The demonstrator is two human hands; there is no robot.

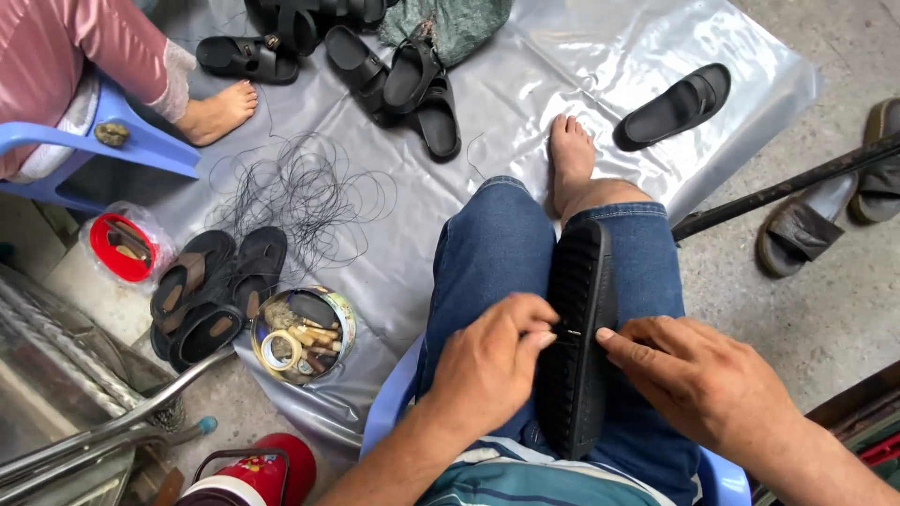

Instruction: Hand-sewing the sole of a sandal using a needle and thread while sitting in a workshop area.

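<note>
A black ribbed shoe sole [579, 309] lies sole-up between my knees on my blue jeans. My left hand [487, 361] grips its left edge, with thumb and fingertips pinched at the middle of the sole. From the right, my right hand [698, 375] touches the same spot with its thumb and forefinger. A small pale thing shows at the pinch point; I cannot tell what it is. My bare foot [569, 155] rests on the grey plastic sheet [581, 66].
A round tin [303, 334] of tools and tape stands left of my knee, beside black sandals [211, 286] and tangled black thread [300, 192]. More black sandals [403, 80] lie farther off, one slide [675, 105] at right. A person in pink sits on a blue chair [103, 141].
</note>
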